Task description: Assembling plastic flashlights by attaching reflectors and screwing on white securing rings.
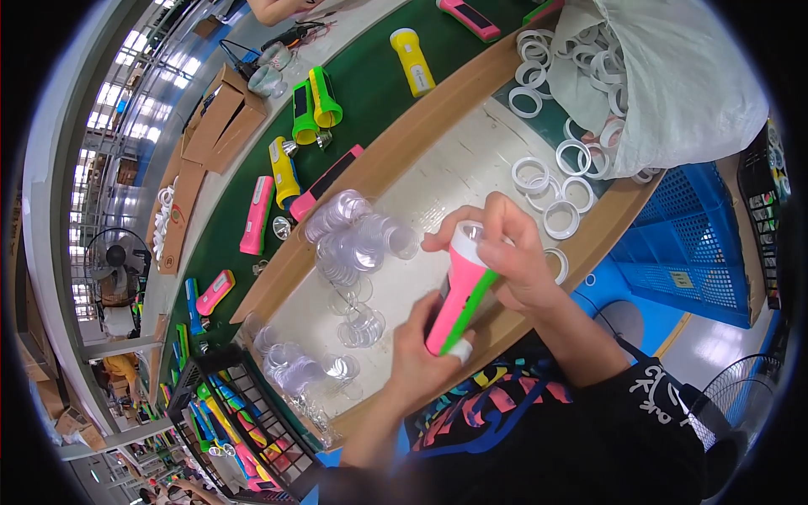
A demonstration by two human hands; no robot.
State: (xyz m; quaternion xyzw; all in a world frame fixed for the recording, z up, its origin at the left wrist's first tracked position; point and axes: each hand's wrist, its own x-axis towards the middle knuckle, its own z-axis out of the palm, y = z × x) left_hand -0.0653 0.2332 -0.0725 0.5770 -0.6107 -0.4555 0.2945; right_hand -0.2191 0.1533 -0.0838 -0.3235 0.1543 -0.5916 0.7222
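A pink and green flashlight (459, 290) is held tilted over the near side of the work surface. My left hand (414, 353) wraps round its lower body. Up at the head end, my right hand (512, 244) grips the white ring (468, 232) fitted there, thumb and fingers curled on it. Clear round lenses (358, 236) lie in stacks and loose piles left of the flashlight. To the right, several loose white rings (560, 217) are spread out, and more spill from a white sack (673, 84).
A cardboard strip (387, 139) borders the work surface. Beyond it a green conveyor belt (362, 101) carries yellow, pink and green flashlights. A black crate (244, 429) of flashlights stands at the lower left, a blue crate (682, 244) at the right. Cardboard boxes (223, 118) sit past the belt.
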